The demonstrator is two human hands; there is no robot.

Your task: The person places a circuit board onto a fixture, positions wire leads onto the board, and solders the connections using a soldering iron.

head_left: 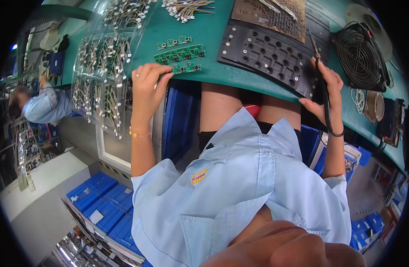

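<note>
Three strips of green circuit boards lie in a loose stack of rows on the green bench mat: a far strip, a middle strip and a near strip. My left hand pinches the left end of the near strip, thumb and fingertips closed at its edge. In my right hand is a soldering iron, its tip pointing away from me over the right side of a black fixture plate with round pockets. The iron's black cable runs down past my wrist.
Clear trays of white-connector wire leads stand at the left, with another wire bundle at the back. A scorched brown board carrying silvery strands rests on the fixture. To the right are a black fan and a white wire coil. A co-worker sits far left.
</note>
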